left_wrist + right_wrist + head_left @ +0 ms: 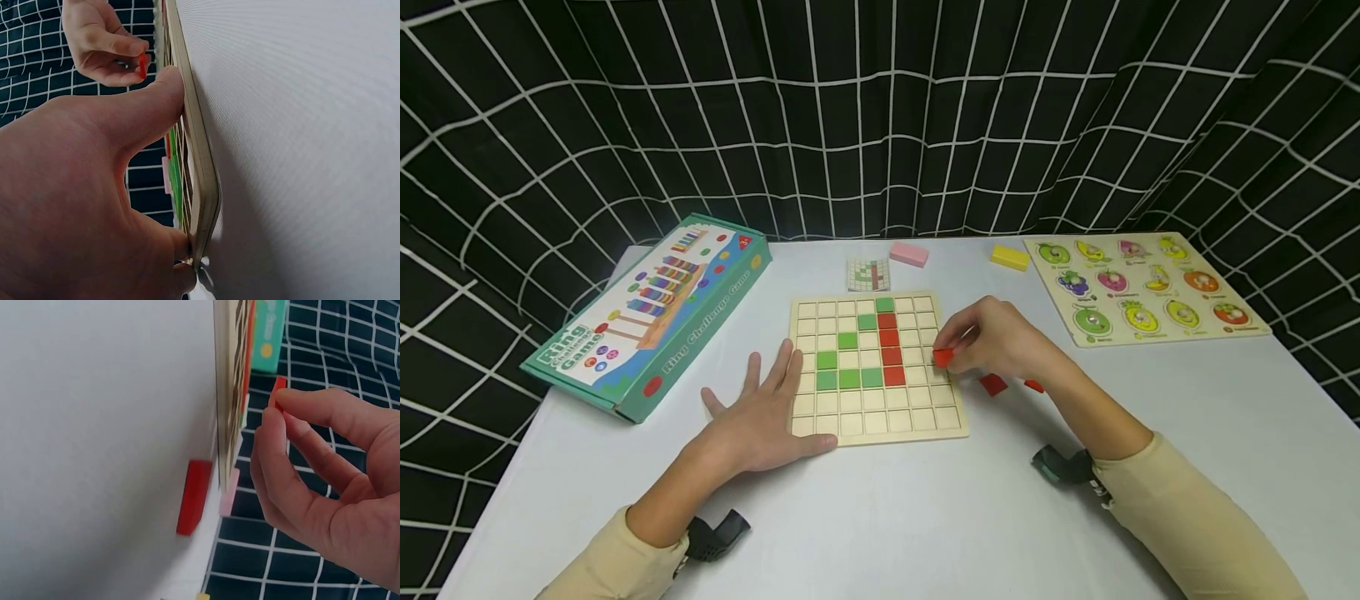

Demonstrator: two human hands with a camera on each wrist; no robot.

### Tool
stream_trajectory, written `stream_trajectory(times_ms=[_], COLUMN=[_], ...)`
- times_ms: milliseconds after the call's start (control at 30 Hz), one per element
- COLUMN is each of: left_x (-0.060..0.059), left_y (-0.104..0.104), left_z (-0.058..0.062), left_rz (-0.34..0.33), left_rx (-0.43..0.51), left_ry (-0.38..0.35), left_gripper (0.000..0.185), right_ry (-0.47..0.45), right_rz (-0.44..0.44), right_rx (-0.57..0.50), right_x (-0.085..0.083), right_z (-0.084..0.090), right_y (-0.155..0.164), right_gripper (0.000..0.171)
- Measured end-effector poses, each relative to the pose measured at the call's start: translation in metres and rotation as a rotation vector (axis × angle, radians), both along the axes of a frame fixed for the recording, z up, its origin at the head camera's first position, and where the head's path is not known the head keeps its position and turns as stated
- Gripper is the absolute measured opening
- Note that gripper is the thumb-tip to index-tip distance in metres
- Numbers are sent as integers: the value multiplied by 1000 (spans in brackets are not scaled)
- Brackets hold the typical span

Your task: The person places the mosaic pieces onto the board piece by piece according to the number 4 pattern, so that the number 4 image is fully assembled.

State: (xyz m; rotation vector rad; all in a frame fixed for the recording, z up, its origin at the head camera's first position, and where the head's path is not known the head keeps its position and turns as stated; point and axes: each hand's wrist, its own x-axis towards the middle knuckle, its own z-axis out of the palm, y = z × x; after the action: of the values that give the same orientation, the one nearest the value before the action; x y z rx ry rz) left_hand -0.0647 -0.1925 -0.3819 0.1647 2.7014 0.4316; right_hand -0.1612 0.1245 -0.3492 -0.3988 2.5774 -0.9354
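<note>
A wooden grid board lies on the white table, with several green tiles and a column of red tiles set in its squares. My left hand rests at the board's left edge, fingers spread, the thumb along the near edge. In my right hand a small red tile is pinched between thumb and fingertips, raised over the board's right side. Loose red tiles lie on the table below that hand, one partly hidden by the wrist.
A small pattern card sits behind the board, near a pink block and a yellow block. The green game box stands at the left. At the right lies a fruit puzzle board. A gridded black curtain hangs behind.
</note>
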Motion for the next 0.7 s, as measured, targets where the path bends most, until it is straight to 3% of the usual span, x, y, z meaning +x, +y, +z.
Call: stream_trajectory(times_ms=[700], left_x=[0], left_y=[0], left_z=[1], left_rz=[5], left_rx=[10], left_ry=[-10], left_gripper=[124], right_ry=[-78], right_rz=[29], right_rx=[-74], right_x=[17], right_z=[-5], right_y=[-32], right_gripper=[25])
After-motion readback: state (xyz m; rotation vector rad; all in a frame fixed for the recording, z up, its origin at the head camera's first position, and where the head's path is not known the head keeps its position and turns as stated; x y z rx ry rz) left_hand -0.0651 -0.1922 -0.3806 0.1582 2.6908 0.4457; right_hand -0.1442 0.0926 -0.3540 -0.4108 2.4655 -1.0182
